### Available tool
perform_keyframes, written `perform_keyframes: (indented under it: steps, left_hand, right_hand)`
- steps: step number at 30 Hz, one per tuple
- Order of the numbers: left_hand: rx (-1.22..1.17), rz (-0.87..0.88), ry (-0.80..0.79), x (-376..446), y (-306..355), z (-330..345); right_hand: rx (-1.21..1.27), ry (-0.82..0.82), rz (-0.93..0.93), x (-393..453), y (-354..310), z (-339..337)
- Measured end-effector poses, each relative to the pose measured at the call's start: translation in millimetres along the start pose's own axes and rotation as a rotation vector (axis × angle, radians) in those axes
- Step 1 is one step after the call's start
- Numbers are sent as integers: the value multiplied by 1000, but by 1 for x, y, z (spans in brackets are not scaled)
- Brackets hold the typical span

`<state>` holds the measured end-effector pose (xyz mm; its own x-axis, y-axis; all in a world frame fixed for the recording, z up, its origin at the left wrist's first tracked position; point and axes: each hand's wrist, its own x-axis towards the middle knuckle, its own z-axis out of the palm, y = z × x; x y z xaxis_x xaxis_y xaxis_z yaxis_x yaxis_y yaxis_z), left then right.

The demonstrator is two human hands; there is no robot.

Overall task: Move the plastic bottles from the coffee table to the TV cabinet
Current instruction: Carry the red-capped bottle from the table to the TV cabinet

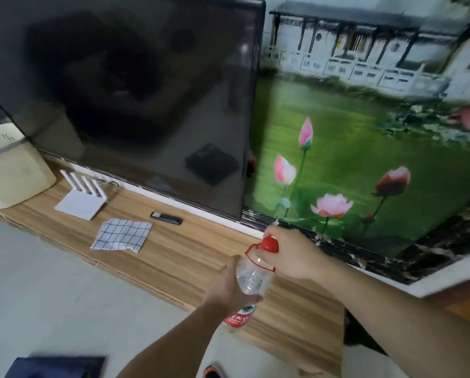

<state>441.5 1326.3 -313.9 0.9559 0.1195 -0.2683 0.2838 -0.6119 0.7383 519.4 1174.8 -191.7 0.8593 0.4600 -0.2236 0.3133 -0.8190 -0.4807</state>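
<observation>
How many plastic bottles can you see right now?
1. The plastic bottle is held over the TV cabinet, left hand around its body, right hand at the red cap. The coffee table is out of view, so others may be unseen.

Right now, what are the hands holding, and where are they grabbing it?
Both hold one plastic bottle: the left hand wraps its clear body, and the right hand grips the neck by the red cap.

— What is the person wearing on the arms?
— Nothing visible: both forearms are bare up to the frame edge, with no sleeves, watch or rings on the bare left hand (225,286) or the bare right hand (291,257).
— Fingernails?
— Too blurred to tell.
</observation>
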Motion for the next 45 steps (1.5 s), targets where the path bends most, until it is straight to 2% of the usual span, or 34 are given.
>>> perform_keyframes:
  steps: [10, 15, 20, 24, 31, 37, 45]
  left_hand:
    - [159, 6, -124, 82, -13, 3]
    - [195, 1, -81, 100, 2, 27]
    - [109, -69, 24, 105, 33, 72]
    - [47, -172, 70, 102, 59, 123]
    - [-48, -225, -16, 102, 90, 200]
    - [-187, -226, -6, 105, 95, 242]
    - [-254, -160, 81, 126, 109, 267]
  right_hand:
    - [-33, -69, 87, 62, 34, 3]
    - [-25, -58, 53, 65, 67, -2]
    - [-7, -55, -43, 66, 119, -20]
    - [31, -117, -112, 66, 170, -32]
    - [54, -164, -120, 49, 242, -41]
    - [-21, -157, -201, 40, 268, -32]
    - [14, -117, -69, 45, 298, -21]
